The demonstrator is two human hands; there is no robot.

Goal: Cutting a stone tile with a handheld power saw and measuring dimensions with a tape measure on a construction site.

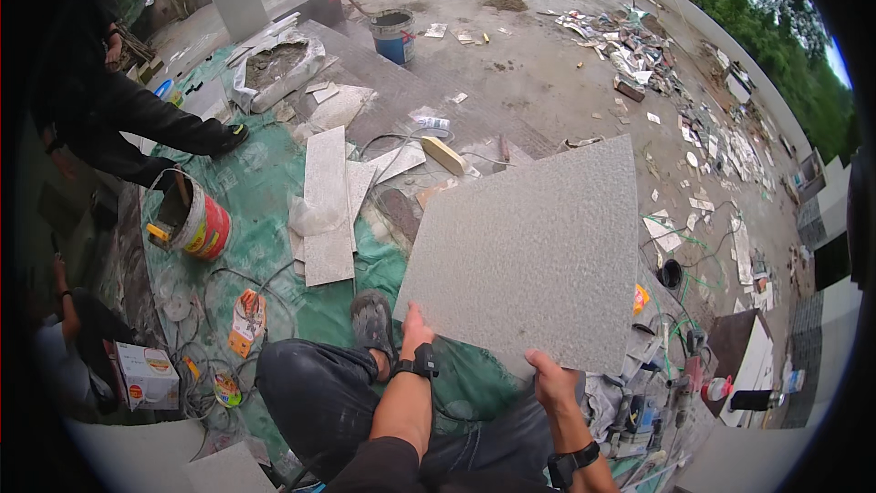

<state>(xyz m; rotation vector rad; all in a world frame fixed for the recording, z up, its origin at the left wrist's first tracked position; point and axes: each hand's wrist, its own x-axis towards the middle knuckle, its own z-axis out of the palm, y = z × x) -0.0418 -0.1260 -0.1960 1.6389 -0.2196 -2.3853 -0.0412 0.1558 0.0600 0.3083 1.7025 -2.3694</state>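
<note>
Both my hands hold a large square, speckled light-grey tile point(520, 246), raised over my lap and the green sheet. My left hand point(414, 333) grips its lower left edge, fingers partly hidden behind it. My right hand point(552, 379) is closed on the bottom edge farther right, thumb over the surface. My bent knee point(301, 383) and dusty shoe point(372, 324) are left of the tile. Narrow cut tile pieces point(324, 219) lie left of it on the green sheet point(246, 183), and a yellow-faced tool point(443, 153) rests just behind it.
A person point(109, 100) stands at upper left beside a red mortar bucket point(207, 224); another person point(73, 338) is at lower left near a white box point(146, 374). A blue bucket point(394, 41) stands farther back. Rubble point(639, 64), cables and tools point(648, 411) lie to the right.
</note>
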